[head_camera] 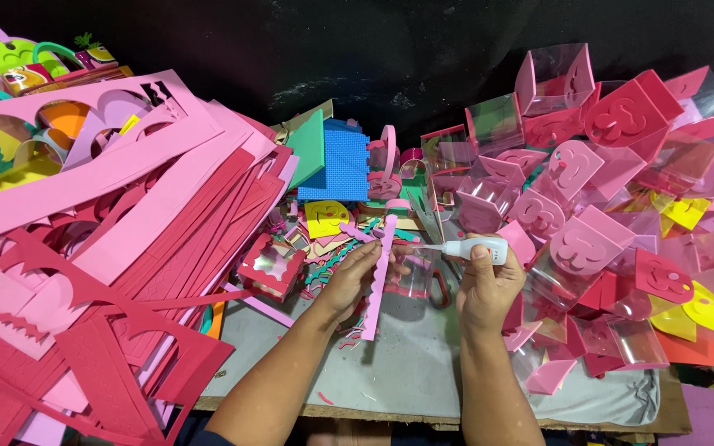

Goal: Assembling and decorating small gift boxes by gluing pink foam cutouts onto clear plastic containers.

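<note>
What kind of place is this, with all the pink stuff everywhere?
Probably a craft worktable where little gift boxes get made by hand. Cut pink foam sheets are heaped on one side, finished pink and clear boxes on the other, and the hands hold a scalloped pink strip and a glue bottle.

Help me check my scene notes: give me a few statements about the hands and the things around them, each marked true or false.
1. The left hand holds a pink wavy foam strip. True.
2. The right hand holds scissors. False: it holds a small white glue bottle, nozzle pointing at the strip.
3. Clear boxes with pink foam faces are piled on the right. True.
4. The blue foam sheet lies under the right hand. False: it lies farther back, beside a green sheet.
5. Pink and red foam offcuts are stacked on the left. True.
</note>
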